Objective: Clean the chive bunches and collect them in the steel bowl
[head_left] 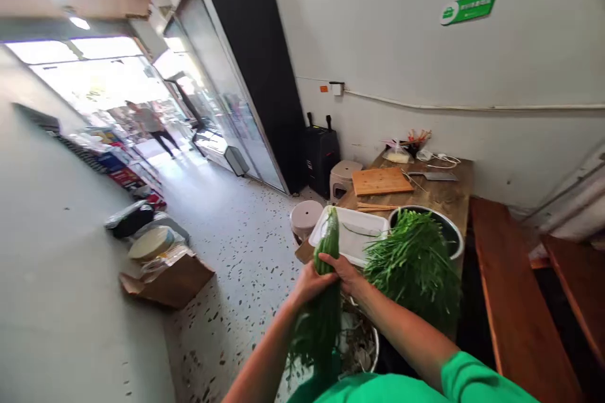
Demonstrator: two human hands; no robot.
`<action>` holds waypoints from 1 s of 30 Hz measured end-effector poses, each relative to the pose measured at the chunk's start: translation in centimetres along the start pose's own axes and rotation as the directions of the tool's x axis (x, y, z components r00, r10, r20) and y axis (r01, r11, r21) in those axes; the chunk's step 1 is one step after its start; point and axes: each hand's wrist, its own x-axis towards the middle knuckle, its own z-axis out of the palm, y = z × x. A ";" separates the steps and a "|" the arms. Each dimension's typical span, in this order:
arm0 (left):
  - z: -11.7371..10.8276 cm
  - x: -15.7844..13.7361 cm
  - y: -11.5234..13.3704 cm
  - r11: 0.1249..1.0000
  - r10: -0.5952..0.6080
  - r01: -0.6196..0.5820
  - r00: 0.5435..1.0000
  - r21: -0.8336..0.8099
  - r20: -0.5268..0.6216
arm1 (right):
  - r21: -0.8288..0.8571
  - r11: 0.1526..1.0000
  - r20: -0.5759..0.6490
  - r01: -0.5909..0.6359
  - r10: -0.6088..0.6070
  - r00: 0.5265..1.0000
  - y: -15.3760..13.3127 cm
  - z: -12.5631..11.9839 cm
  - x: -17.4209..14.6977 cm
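Note:
My left hand (309, 282) and my right hand (344, 272) both grip a long bundle of green chives (327, 245). The bundle's cut end points up and away toward a white tray (362, 232); its leafy end hangs down between my forearms. Beside my right hand a large heap of loose chives (413, 261) spills out of a metal bowl (454, 236) on the wooden table (449, 192). Below my hands stands a bowl with trimmings (362, 343).
On the table lie a wooden cutting board (382, 180), a cleaver (432, 175), skewers and bags. Two plastic stools (306, 217) stand by its end. A wooden bench (513, 289) runs along the right. Boxes (165, 274) sit by the left wall; a person walks outside the doorway.

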 end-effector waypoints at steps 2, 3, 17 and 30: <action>-1.9 -2.0 -1.1 0.999 0.038 -0.038 0.999 0.004 0.002 | 0.099 0.987 -0.030 -0.125 0.128 0.991 0.0 0.8 -1.0; -3.3 -2.9 -1.6 0.999 0.033 -0.034 0.999 -0.015 -0.041 | 0.123 0.980 -0.032 -0.154 0.159 0.987 -0.1 1.1 -1.6; 0.3 -7.0 -3.3 0.712 0.223 -0.187 0.974 -0.677 -0.035 | -0.506 0.845 -0.169 0.175 -0.295 0.940 0.7 6.5 -6.7; 1.1 -8.8 -4.3 0.735 0.022 0.093 0.987 -0.672 0.161 | -0.714 0.672 0.169 0.197 -0.107 0.980 -7.1 0.3 -7.6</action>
